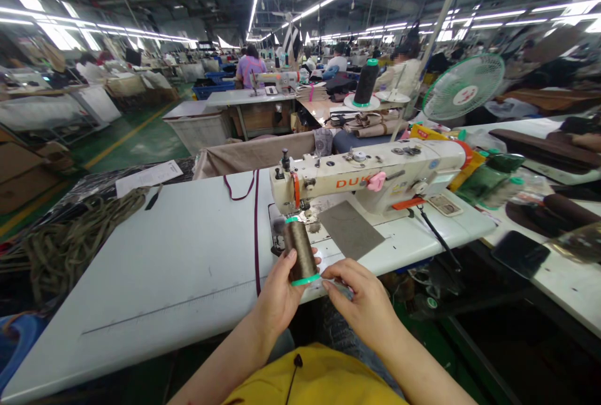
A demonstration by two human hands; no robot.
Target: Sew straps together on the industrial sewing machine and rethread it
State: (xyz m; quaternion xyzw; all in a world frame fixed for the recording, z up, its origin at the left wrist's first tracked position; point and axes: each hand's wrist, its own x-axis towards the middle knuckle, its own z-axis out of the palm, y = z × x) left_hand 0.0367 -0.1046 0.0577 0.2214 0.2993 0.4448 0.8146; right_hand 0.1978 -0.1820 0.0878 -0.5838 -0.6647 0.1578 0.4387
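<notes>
My left hand (280,289) is wrapped round a spool of olive-brown thread (300,250) with green ends, held tilted over the table's front edge. Beside the spool's lower green rim, my right hand (359,295) has thumb and forefinger pinched close together. Whatever lies between those fingertips is too fine to make out. Just behind the spool stands a white sewing machine (323,183), its needle area partly hidden by the spool's top. A grey-brown piece of material (352,230) lies flat on the machine bed, right of the spool.
A dark maroon strip (256,230) runs across the white table (188,255). Olive straps (79,236) are heaped at the left. A green fan (464,87), a black thread cone (366,82) and a dark phone (521,253) are to the right. Other people sit farther back.
</notes>
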